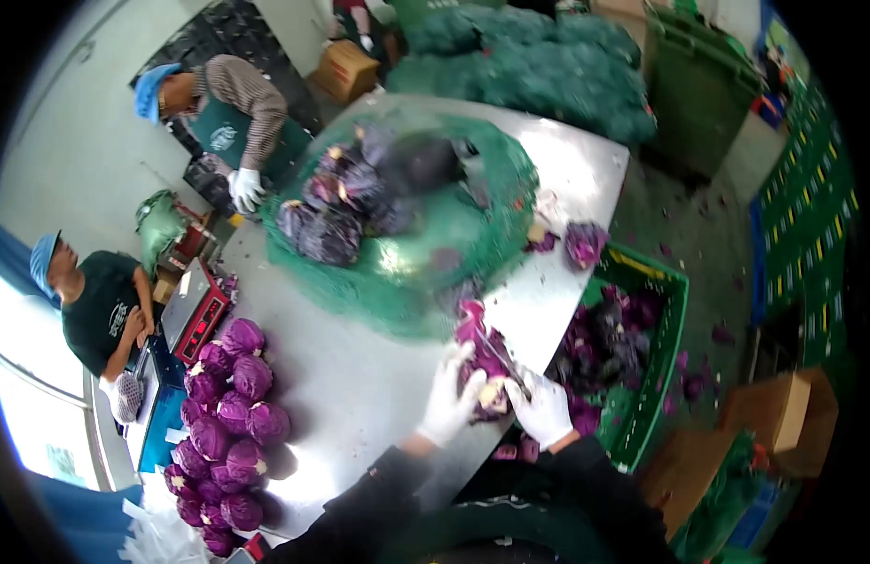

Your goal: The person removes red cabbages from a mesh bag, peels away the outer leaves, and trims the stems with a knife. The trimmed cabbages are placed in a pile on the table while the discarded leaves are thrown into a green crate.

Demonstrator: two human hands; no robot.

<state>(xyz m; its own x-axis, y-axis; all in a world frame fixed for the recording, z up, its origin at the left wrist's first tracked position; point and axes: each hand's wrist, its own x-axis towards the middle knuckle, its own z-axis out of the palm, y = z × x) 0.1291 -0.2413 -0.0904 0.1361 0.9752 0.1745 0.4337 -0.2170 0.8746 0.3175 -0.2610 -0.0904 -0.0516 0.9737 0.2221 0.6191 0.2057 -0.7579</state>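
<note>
Two gloved hands, left hand (449,404) and right hand (545,411), clamp a purple cabbage (482,362) low-centre of the frame, seemingly trimming; next, careful knife (502,357) control.

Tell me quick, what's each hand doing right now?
Left hand: closed on the cabbage.
Right hand: closed on a knife at the cabbage stem.

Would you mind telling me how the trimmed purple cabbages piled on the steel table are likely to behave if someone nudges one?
The trimmed purple cabbages look round and smooth, so a nudged one would probably roll on the steel table. They seem dense and tightly packed, likely heavy for their size and firm. Heaped together, shifting one may set its neighbours moving.
</note>
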